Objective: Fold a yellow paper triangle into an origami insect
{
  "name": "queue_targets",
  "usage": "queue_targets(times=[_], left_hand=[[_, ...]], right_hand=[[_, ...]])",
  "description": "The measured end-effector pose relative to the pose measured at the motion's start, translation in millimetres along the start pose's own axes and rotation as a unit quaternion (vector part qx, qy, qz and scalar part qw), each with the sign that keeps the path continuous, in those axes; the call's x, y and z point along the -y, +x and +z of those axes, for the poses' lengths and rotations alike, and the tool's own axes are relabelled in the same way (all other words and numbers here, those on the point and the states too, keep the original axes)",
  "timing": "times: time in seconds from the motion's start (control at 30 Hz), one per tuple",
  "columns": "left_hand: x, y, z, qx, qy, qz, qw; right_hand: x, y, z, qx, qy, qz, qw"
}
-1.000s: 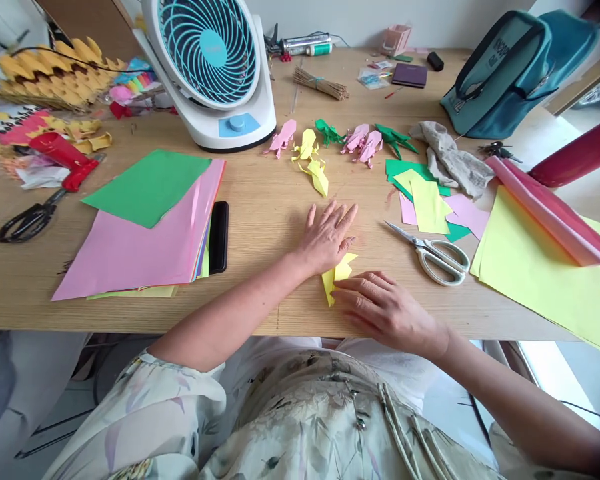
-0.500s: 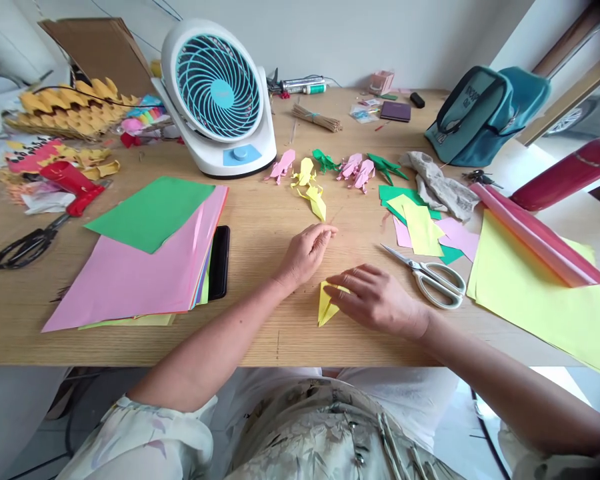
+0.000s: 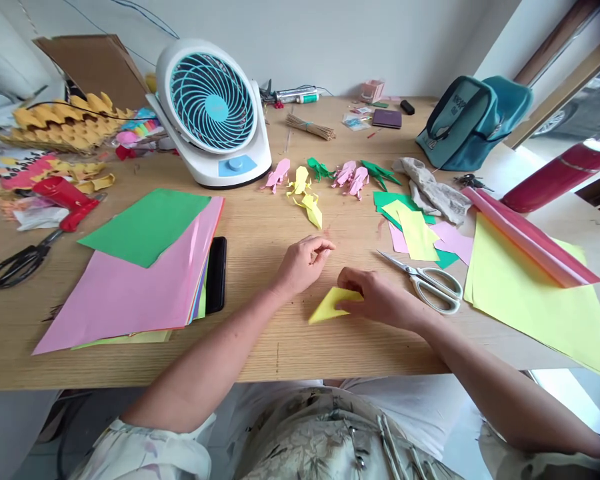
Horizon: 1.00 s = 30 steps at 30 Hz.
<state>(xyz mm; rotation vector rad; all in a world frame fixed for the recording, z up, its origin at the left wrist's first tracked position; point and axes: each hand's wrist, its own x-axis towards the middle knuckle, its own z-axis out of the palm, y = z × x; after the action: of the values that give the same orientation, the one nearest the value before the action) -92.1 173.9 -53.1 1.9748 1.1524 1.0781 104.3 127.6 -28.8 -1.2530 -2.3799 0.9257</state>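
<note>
A folded piece of yellow paper is pinched between the thumb and fingers of my right hand, low over the table's front part. One pointed corner sticks out to the left; my fingers hide its right end. My left hand rests on the table just beyond and left of the paper, its fingers curled together with nothing showing in them. Beyond it sits a yellow folded-paper figure, beside another yellow one. White-handled scissors lie to the right of my right hand.
Pink and green folded figures stand farther back. Paper scraps and yellow sheets lie right, near a red bottle. At left are a stack of coloured paper, a phone and a fan.
My right hand has closed on the yellow paper and turned it, so its point now faces left instead of toward me. My left hand has stayed nearly in place. The view has shifted slightly.
</note>
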Motion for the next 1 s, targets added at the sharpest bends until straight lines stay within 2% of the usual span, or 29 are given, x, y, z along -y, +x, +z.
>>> queue_targets(times=[0.1,0.17,0.2,0.27,0.4,0.53,0.63,0.73,0.83,0.93,1.0], left_hand=[[-8.1,0.1,-2.9,0.056,-0.103,-0.054,0.992],[-12.3,-0.1,-5.1,0.085,-0.155,-0.101,0.979],[-13.3,-0.2,-5.9,0.088,-0.185,-0.126,0.971],[-13.3,0.0,-6.6,0.084,-0.211,-0.136,0.964],[-8.5,1.6,-6.3,0.062,-0.265,-0.162,0.949],[-8.0,1.8,-6.3,0.005,-0.305,-0.194,0.932],[-12.8,0.3,-5.7,-0.014,-0.327,-0.206,0.922],[-18.1,-1.9,-3.8,-0.002,-0.350,-0.227,0.909],[-20.2,-4.1,-1.4,0.034,-0.363,-0.248,0.898],[-19.2,-5.4,-0.2,0.061,-0.351,-0.249,0.901],[-18.0,-5.3,-0.6,0.058,-0.338,-0.238,0.909]], right_hand=[[-8.4,7.5,-10.7,-0.061,0.091,0.041,0.993],[-12.6,15.9,-19.5,-0.078,0.168,0.068,0.980],[-13.8,20.8,-23.9,-0.080,0.195,0.076,0.975],[-14.8,30.5,-31.2,-0.089,0.252,0.079,0.960],[-16.3,44.0,-34.4,-0.138,0.342,0.051,0.928],[-19.0,45.9,-24.3,-0.156,0.392,0.037,0.906],[-19.4,46.2,-16.8,-0.158,0.425,0.029,0.891],[-20.1,48.2,-12.8,-0.179,0.434,0.030,0.882],[-23.1,49.2,-11.3,-0.201,0.433,0.039,0.878],[-26.4,47.7,-11.1,-0.210,0.426,0.046,0.879],[-27.7,46.1,-10.9,-0.209,0.421,0.050,0.881]])
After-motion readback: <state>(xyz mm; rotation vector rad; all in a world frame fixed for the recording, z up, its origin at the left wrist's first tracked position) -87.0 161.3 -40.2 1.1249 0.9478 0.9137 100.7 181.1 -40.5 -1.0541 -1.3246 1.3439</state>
